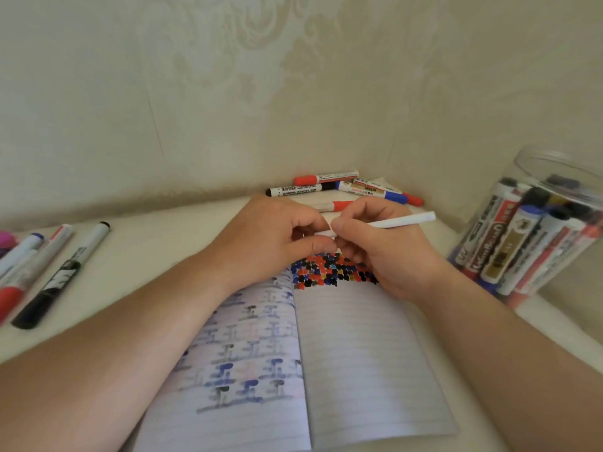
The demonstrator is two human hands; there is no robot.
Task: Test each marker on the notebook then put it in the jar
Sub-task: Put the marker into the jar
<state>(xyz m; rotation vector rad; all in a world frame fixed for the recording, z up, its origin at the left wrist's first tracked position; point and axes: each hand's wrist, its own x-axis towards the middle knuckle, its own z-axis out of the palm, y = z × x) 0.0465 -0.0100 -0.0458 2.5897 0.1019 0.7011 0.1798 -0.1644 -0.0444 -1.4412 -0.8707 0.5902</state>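
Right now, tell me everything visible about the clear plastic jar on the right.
The clear plastic jar stands at the right edge of the white surface, beside the open lined notebook, leaning in this wide view. Its wide mouth is open, no lid showing. It is packed with markers, caps up: black, blue and red caps on white, red and gold-labelled barrels. Neither hand touches it.

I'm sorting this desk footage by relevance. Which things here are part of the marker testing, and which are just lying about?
Part of the job:
white marker, held by both the left hand and right hand
open notebook with test dots
clear jar of tested markers
loose markers by the wall
loose markers at left

Just lying about:
pink object, at far left, too cut off to identify
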